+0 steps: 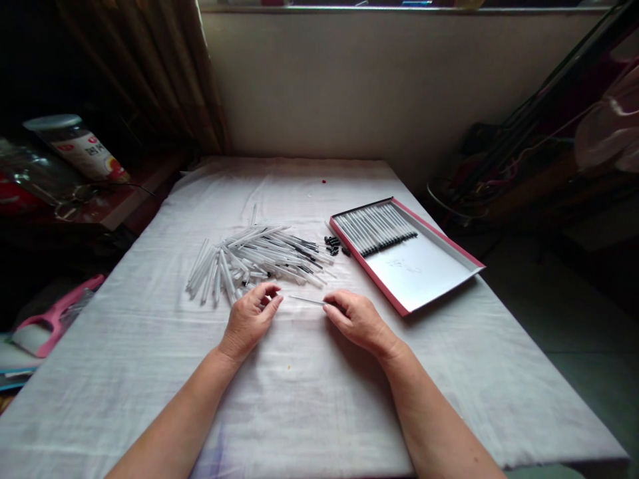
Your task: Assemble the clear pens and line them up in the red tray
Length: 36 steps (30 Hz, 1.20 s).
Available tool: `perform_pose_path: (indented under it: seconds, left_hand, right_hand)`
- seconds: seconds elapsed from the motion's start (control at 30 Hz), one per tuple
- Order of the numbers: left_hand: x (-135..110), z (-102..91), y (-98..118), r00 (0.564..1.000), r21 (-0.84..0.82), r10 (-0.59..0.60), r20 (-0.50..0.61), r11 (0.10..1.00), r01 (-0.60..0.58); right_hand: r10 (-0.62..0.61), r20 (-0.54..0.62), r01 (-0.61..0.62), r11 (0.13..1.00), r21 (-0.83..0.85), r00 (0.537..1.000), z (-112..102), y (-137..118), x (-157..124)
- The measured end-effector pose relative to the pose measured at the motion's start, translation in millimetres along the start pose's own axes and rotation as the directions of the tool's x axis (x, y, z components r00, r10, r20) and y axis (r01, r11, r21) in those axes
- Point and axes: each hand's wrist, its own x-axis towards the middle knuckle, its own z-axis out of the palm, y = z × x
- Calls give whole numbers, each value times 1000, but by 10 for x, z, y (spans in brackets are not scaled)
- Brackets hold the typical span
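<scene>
Rod: pinched at 1 end by right hand, apparently leaving its tip accessible. Left hand: curled; I cannot tell its grip. Tray: 2 o'clock, likely for reach.

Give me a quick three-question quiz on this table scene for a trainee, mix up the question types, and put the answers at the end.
1. Which hand grips the thin rod?

2. Where does the cluster of small black pieces lie?
A) On the floor
B) On the tablecloth, between the heap of loose tubes and the shallow tray
C) Against the curtain

3. True or false: part of the shallow tray's white bottom is bare, next to the row of black-tipped sticks.

Key
1. The right hand.
2. B.
3. True.
</scene>
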Motion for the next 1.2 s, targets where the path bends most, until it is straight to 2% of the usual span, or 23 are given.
perform_pose_path:
  seconds: [0.1,0.13,0.27,0.4,0.5,0.6,0.67,0.7,0.73,0.8,0.87,0.9,1.0,1.2]
  left_hand:
    - [120,-93,5,998,286,59,-27,957,-49]
    - [163,-116,18,999,374,54,7,926,-52]
    - [315,-138,112,984,637,-85,155,770,-34]
    - [431,-135,218,962,738,-175,211,673,-40]
    - [461,-170,291,958,712,-158,238,699,-61]
    - [407,-196,357,981,487,-50,190,872,-50]
    - [334,-176,384,984,170,-52,171,985,23]
    - [294,-151,391,975,-27,-106,196,993,113]
    - [255,-119,392,959,-235,-174,225,945,227]
    - [192,-42,380,913,-558,-313,261,723,407]
    - [155,30,355,877,-721,-382,292,514,464]
    - [145,59,340,866,-764,-402,297,444,468]
    - [136,106,297,851,-820,-438,290,344,457]
    - [108,100,276,843,-849,-440,310,270,453]
  right_hand:
    - [83,-35,-83,997,0,996,-51,35,-1]
    - [99,-44,-98,995,8,994,-61,41,-2]
    - [111,-55,-109,993,38,992,-75,36,-4]
    - [101,-70,-97,994,56,992,-83,18,-10]
    - [119,-105,-108,988,106,987,-104,12,-10]
    - [149,-161,-119,976,185,976,-134,9,-4]
    - [153,-193,-102,962,252,969,-150,5,-2]
    - [153,-201,-91,954,285,968,-156,2,-3]
    - [153,-201,-84,945,316,967,-161,-2,-5]
    - [157,-185,-80,927,366,970,-165,-16,-12]
    - [150,-152,-77,911,405,977,-162,-36,-22]
    - [141,-132,-73,904,421,981,-156,-46,-26]
    - [101,-82,-53,892,449,991,-121,-72,-35]
    - [86,-62,-55,918,393,994,-17,-75,-28]
